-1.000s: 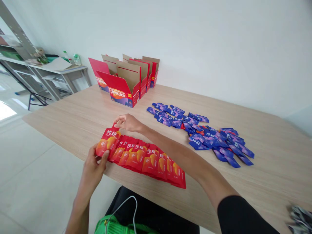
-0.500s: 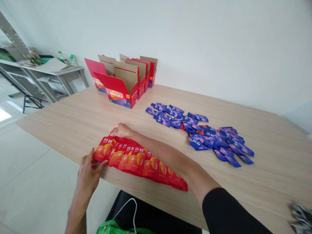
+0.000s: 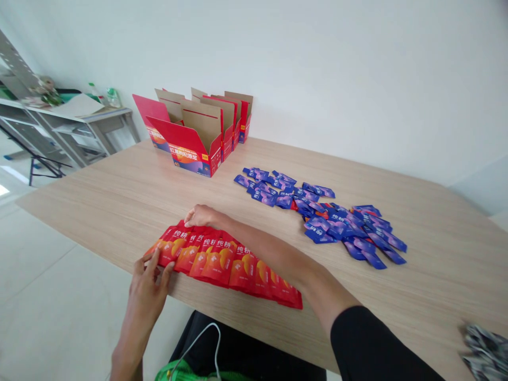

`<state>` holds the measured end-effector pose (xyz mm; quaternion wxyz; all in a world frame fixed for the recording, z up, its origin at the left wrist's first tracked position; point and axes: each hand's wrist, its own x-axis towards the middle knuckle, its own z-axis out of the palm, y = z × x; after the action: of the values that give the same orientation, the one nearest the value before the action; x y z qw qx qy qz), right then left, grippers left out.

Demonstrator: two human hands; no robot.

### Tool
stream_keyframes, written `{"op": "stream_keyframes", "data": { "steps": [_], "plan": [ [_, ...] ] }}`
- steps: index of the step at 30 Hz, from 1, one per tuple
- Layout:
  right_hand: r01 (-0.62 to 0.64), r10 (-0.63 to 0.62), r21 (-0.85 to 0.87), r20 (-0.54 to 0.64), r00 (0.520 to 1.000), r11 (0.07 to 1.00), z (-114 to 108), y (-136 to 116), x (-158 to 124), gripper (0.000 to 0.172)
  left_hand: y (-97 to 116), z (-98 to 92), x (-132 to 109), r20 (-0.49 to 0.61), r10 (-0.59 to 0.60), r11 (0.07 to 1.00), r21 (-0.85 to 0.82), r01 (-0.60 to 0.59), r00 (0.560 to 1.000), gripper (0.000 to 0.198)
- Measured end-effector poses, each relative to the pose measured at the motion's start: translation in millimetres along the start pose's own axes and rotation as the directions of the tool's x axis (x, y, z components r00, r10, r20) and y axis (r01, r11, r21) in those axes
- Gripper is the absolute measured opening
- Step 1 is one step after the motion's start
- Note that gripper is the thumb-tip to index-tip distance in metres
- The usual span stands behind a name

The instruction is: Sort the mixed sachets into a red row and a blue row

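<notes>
The counter carries open red boxes toward its far left and loosely heaped blue pouches around its middle. The red pouches lie in an overlapping row along the counter's near edge; nothing visible binds them, so an uneven push could fan them apart or tip some off that edge. The left hand touches the row nearest the counter's left, thumb and fingers apart; its one-sided pressure could buckle a pouch. Whether the right hand's grip pinches, I cannot tell.

The sleeve is black, trousers apparently too.
</notes>
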<state>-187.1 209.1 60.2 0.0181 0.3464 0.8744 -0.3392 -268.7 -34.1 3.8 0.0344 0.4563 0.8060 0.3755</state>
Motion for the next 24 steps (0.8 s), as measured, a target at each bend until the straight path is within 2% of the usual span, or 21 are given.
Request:
{"op": "stream_keyframes", "data": {
  "steps": [6, 11, 16, 18, 20, 21, 24],
  "plan": [
    [-0.01, 0.011, -0.044, 0.023, 1.0, 0.999, -5, -1, -6, 0.013, 2, -0.5, -6, -0.002, 0.074, 0.997, 0.037, -0.074, 0.997, 0.063],
    [-0.018, 0.019, -0.018, 0.041, 0.999, 1.0, -6, 0, -12, 0.015, 4, -5.6, -7, 0.055, 0.102, 0.993, 0.052, -0.105, 0.993, 0.059],
    [-0.002, 0.007, 0.065, -0.071, 0.997, 0.998, -15, 11, -30, 0.02, 10, -10.8, -6, 0.046, 0.122, 0.989, 0.078, -0.125, 0.992, 0.064],
    [0.023, -0.01, 0.102, -0.131, 0.991, 0.995, -26, 24, -47, 0.019, 16, -18.3, -7, 0.037, 0.111, 0.99, 0.079, -0.114, 0.993, 0.062],
    [0.068, -0.034, 0.131, -0.245, 0.969, 0.989, -39, 44, -75, 0.02, 24, -28.3, -11, -0.001, 0.117, 0.991, 0.072, -0.117, 0.993, 0.057],
    [0.096, -0.047, 0.137, -0.325, 0.945, 0.986, -45, 57, -94, 0.021, 28, -33.1, -13, -0.035, 0.126, 0.99, 0.066, -0.124, 0.991, 0.054],
    [0.164, -0.073, 0.117, -0.551, 0.831, 0.98, -56, 96, -166, 0.02, 35, -37.8, -24, -0.178, 0.168, 0.986, 0.051, -0.161, 0.97, 0.045]
  ]
}}
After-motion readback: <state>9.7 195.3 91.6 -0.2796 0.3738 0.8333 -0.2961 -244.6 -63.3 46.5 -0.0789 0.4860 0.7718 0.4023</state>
